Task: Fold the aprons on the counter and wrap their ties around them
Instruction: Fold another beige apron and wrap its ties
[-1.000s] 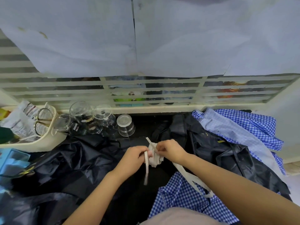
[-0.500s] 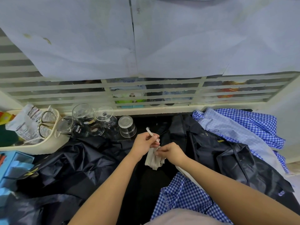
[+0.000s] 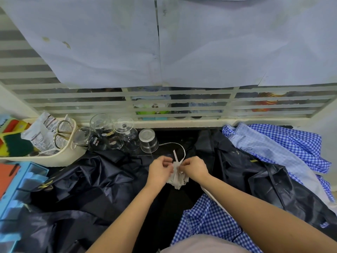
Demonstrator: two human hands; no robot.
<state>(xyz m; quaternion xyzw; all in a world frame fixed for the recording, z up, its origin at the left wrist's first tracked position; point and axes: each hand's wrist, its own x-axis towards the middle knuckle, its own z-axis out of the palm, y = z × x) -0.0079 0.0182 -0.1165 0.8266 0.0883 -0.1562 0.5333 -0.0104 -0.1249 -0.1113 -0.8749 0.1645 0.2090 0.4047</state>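
1. At the far left I see a cream tub holding scissors, with upturned glasses just beside it
2. The left dark apron lies crumpled across the counter
3. My left hand has curled fingers pinching the white tie bundle
4. That bundle is mid-counter between both hands, and a loop of tie arches toward the far steel cup
5. My right hand has its fingertips clamped on a strand of the same bundle
6. The near checked apron lies under the right forearm, with the right dark apron and the far checked apron heaped on the right
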